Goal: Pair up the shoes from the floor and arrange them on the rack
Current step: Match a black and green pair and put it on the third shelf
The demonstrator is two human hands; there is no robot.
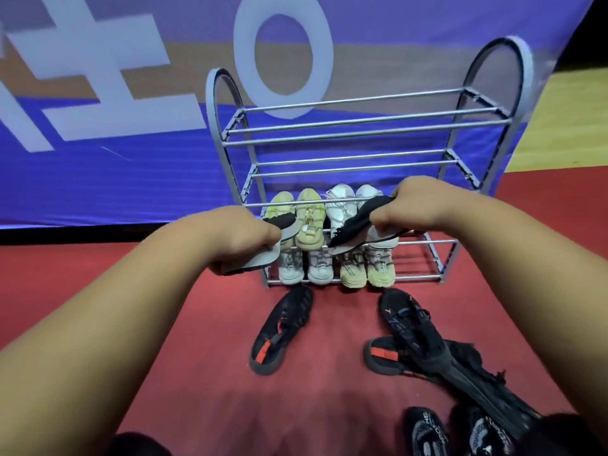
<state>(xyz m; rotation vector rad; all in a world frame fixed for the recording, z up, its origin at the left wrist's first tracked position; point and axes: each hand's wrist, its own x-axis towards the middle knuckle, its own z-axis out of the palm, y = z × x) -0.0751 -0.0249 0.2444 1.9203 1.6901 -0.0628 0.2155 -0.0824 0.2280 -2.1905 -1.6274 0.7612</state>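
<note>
shoes sit in two rows on the lower shelves of the grey metal rack, which stands on the red floor before a blue banner: two pale pairs above, two more below. black shoes lie on the floor just before the rack, more to the right. left hand is clamped on a black shoe with a grey sole; right hand is clamped on its match, both held before the rack.
</note>
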